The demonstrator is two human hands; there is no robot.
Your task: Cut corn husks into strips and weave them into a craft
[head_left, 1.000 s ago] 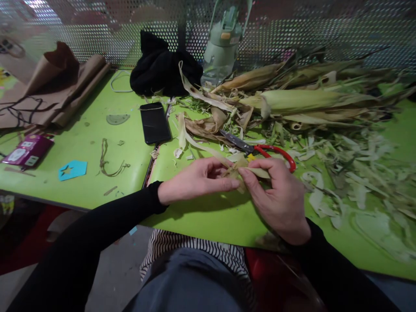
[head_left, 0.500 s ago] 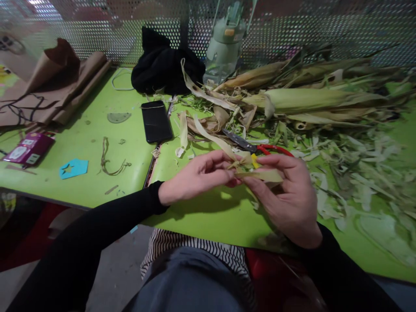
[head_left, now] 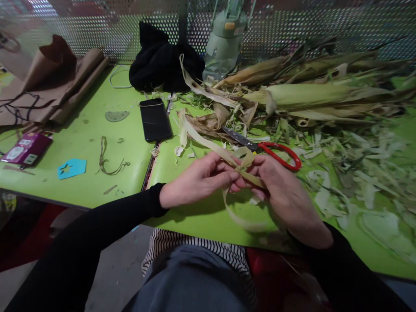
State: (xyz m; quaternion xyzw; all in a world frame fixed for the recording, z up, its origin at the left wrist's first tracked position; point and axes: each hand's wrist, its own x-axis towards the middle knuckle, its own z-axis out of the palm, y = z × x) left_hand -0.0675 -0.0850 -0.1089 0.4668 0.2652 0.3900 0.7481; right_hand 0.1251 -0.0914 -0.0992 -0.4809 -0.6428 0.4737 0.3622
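Both my hands meet over the front of the green table [head_left: 201,216]. My left hand [head_left: 201,180] and my right hand [head_left: 282,195] are closed, pinching a folded strip of dry corn husk [head_left: 242,167] between their fingertips. One end of the strip runs up and left over the table; a looped end hangs down below my hands. Red-handled scissors [head_left: 276,151] lie just behind my right hand.
Several unhusked corn cobs [head_left: 308,93] and husk scraps [head_left: 351,173] fill the right side. A black phone [head_left: 155,119], a black cloth [head_left: 162,65] and a green bottle [head_left: 224,41] stand at the back. Brown paper bags [head_left: 48,86], a purple packet [head_left: 24,149] and a blue tag [head_left: 72,168] lie left.
The hands turned and drew the husk strip closer together; a long loop of the strip now hangs below them. My right hand rotated palm down.
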